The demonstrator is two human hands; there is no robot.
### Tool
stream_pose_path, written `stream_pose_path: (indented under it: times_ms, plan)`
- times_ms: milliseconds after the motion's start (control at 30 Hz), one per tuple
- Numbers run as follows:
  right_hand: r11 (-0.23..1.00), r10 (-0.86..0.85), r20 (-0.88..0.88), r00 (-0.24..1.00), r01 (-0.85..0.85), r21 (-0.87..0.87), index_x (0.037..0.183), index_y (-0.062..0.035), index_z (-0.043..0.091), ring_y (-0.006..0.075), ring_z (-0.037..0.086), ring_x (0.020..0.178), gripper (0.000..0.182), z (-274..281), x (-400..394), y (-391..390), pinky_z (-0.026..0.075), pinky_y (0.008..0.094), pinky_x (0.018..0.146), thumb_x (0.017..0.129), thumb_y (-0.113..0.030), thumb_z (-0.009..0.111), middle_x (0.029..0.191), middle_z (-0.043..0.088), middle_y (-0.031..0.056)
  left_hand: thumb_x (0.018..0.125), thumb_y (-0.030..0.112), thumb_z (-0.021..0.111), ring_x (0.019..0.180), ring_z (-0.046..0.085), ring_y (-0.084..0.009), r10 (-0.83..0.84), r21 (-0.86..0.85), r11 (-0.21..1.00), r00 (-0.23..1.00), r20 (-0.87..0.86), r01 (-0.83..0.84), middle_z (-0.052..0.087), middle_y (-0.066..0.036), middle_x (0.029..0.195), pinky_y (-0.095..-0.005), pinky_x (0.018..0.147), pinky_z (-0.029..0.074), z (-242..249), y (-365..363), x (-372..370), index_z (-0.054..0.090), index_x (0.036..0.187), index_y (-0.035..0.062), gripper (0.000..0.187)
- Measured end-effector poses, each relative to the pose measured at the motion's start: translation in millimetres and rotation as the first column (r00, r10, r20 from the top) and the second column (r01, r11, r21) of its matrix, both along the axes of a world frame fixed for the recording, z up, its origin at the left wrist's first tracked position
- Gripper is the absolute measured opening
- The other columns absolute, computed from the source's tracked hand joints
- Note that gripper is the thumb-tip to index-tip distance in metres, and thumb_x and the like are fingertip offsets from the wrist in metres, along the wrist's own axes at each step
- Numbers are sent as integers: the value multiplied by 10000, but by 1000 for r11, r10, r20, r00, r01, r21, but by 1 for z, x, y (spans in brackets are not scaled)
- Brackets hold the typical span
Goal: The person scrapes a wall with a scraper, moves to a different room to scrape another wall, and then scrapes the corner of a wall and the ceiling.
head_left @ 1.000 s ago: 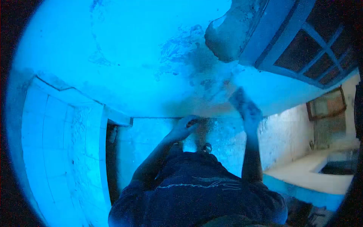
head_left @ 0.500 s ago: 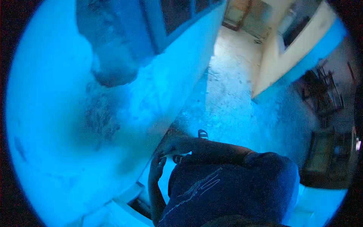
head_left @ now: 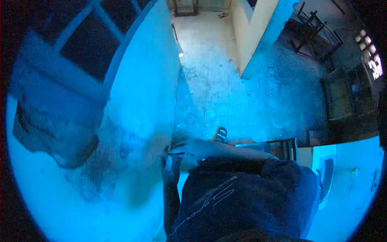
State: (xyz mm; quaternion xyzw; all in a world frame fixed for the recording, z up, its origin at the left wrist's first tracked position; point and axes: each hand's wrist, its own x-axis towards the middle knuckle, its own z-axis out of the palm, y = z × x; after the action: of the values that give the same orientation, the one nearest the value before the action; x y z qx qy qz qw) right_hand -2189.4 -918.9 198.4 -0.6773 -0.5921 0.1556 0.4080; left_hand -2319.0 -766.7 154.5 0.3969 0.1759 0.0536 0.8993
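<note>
My right hand point(head_left: 191, 149) reaches across in front of my chest, its fingers stretched out to the left. Just below and beside its fingertips is my left hand point(head_left: 171, 164), raised with the fingers pointing up, partly overlapped by the right one. Both are dim in the blue light, and no held object shows in either. They are in front of my dark shirt point(head_left: 217, 197), which has a pale script print. A sandalled foot point(head_left: 221, 134) shows on the floor beyond them.
A stained wall point(head_left: 139, 92) with a barred window point(head_left: 86, 40) runs along the left. Ahead, the worn floor point(head_left: 209, 76) passes a wall corner point(head_left: 246, 60). Stacked dark furniture point(head_left: 316, 36) stands at the right, and a pale cabinet-like surface point(head_left: 350, 173) is nearer.
The view has swung left and levelled, so the passage and window now sit further left. The pale surface on the right has come into view. My hands stay close together at my chest.
</note>
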Motion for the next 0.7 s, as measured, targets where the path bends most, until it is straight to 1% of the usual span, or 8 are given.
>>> stream_pose_path:
  times_ms: [33, 133, 167, 233, 367, 600, 633, 700]
  plan:
    - [999, -17, 78, 997, 15, 28, 1236, -71, 572, 333, 566, 1091, 361, -1, 10, -15, 482, 406, 926, 886, -154, 530, 1273, 547, 135, 982, 215, 483, 1128, 545, -281, -78, 255, 965, 995, 69, 58, 519, -161, 1269, -388, 946, 463, -7, -7, 16, 367, 1371, 6, 456]
    - [997, -82, -23, 996, 82, -5, 1293, -112, 537, 324, 522, 1156, 426, 25, 48, -61, 458, 404, 974, 868, -112, 531, 1305, 513, 138, 984, 230, 487, 1188, 505, -284, -196, -53, 979, 979, 63, 199, 482, -151, 1316, -421, 964, 459, -29, -21, 69, 356, 1383, 33, 464]
    - [988, -147, -115, 982, 151, 22, 1357, -185, 494, 348, 544, 1141, 517, 15, 62, -71, 458, 437, 962, 852, -97, 550, 1292, 528, 162, 981, 242, 496, 1199, 498, -285, -206, -60, 976, 976, 72, 210, 473, -155, 1325, -428, 964, 462, -6, -41, 91, 344, 1389, 40, 480]
    - [978, -204, -95, 974, 208, 33, 1348, -178, 504, 345, 547, 1137, 508, 10, 89, -102, 459, 436, 962, 851, -88, 564, 1288, 536, 154, 977, 254, 505, 1209, 490, -286, -221, -73, 971, 973, 70, 226, 463, -159, 1335, -435, 964, 465, 2, -69, 130, 332, 1396, 47, 498]
    - [936, -315, -92, 945, 326, 134, 1318, -145, 533, 331, 573, 1094, 491, 14, 142, -163, 469, 424, 940, 836, -100, 611, 1253, 568, 148, 972, 238, 520, 1204, 499, -274, -344, -7, 939, 937, 65, 345, 468, -167, 1330, -422, 951, 476, -4, -120, 207, 307, 1405, 48, 519]
    - [890, -440, -74, 895, 445, 100, 1316, -123, 533, 322, 597, 1034, 486, 41, 196, -260, 484, 410, 886, 845, -171, 641, 1238, 586, 129, 912, 159, 618, 1140, 550, -262, -521, 87, 853, 845, 121, 514, 503, -175, 1298, -402, 932, 487, 28, -208, 301, 314, 1396, 42, 583]
    - [887, -460, -112, 881, 461, -21, 1320, -123, 528, 328, 593, 1043, 479, 46, 202, -271, 478, 413, 897, 854, -168, 632, 1242, 585, 128, 911, 189, 616, 1175, 523, -301, -582, 214, 803, 809, 86, 556, 479, -181, 1317, -463, 954, 468, 29, -214, 311, 259, 1438, 46, 653]
    - [875, -482, -133, 866, 465, -137, 1324, -123, 524, 334, 588, 1051, 473, 43, 217, -283, 473, 415, 908, 864, -164, 623, 1247, 584, 128, 907, 173, 617, 1190, 508, -289, -577, 273, 795, 815, 59, 542, 476, -175, 1318, -445, 970, 454, 25, -228, 323, 258, 1440, 48, 655]
